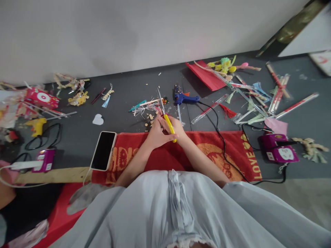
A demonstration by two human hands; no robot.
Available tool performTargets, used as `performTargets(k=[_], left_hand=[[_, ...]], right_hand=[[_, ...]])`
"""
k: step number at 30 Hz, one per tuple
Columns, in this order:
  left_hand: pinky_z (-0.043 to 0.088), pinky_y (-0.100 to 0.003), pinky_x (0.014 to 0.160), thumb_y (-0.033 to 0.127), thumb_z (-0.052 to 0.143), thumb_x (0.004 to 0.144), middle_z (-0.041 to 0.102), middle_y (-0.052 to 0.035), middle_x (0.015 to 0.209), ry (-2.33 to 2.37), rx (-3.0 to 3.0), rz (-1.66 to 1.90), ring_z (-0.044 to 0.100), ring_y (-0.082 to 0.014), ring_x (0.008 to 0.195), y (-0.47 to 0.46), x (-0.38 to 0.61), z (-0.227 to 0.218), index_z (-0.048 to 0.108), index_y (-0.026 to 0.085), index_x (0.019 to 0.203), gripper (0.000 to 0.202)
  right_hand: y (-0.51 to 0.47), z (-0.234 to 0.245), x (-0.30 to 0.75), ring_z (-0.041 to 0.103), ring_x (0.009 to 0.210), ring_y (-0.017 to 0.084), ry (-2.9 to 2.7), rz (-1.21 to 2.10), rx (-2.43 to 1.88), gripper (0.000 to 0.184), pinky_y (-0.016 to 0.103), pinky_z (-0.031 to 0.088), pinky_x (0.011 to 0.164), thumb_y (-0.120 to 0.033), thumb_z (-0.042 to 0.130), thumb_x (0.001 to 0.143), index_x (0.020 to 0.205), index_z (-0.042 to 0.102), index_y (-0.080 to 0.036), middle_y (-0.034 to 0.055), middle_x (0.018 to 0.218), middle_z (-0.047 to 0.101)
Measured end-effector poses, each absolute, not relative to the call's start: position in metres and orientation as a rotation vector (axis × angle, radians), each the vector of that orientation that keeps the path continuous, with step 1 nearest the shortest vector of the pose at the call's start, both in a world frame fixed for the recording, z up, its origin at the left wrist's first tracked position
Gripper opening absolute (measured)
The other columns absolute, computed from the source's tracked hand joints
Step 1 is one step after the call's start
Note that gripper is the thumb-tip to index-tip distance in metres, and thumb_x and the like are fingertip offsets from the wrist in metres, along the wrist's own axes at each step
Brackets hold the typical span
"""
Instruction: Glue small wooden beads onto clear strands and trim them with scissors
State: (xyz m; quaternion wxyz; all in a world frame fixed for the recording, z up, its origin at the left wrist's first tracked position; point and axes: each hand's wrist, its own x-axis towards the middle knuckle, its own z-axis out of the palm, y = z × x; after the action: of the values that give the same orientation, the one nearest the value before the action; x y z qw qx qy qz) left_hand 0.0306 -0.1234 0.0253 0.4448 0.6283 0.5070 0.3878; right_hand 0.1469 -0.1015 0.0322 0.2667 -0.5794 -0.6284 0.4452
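Both my hands meet above the far edge of a red towel [207,151]. My right hand [178,129] is closed round the yellow handle of a pair of scissors [168,122], whose metal blades point away from me. My left hand [156,132] is curled against the scissors, its fingers pinched on something small I cannot make out. Just beyond the blades lie pale strands and small cut scraps [147,112]. A blue glue gun [184,99] rests a little further off to the right.
A phone [103,150] lies face up at the towel's left end. Purple power strips sit at left [44,160] and right [279,151], with black cables crossing the towel. Red paper [204,77], tassels, sticks and a yellow glue gun [37,125] litter the dark floor.
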Motion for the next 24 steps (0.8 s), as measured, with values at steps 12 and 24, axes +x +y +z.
performTargets(k=[12,24], left_hand=[[0.037,-0.049,0.111,0.064,0.076,0.055,0.046,-0.0165,0.134,1.138,1.578,1.160,0.046,-0.0324,0.129,-0.118,0.026,-0.001,0.038,0.021,0.133,0.097],[0.039,-0.042,0.112,0.065,0.070,0.064,0.045,-0.0074,0.137,0.925,1.542,1.507,0.045,-0.0259,0.132,-0.103,-0.012,0.001,0.036,0.034,0.137,0.086]], right_hand=[[-0.097,0.038,0.161,0.060,0.073,0.016,-1.697,1.459,-1.307,0.044,0.027,0.044,0.066,-0.058,0.059,0.076,0.089,0.064,-0.016,0.0035,0.081,0.068],[-0.093,0.070,0.189,0.048,0.133,0.020,-0.764,1.950,-0.533,0.070,0.039,0.039,0.111,-0.074,0.023,0.084,0.117,0.059,-0.023,0.0057,0.142,0.052]])
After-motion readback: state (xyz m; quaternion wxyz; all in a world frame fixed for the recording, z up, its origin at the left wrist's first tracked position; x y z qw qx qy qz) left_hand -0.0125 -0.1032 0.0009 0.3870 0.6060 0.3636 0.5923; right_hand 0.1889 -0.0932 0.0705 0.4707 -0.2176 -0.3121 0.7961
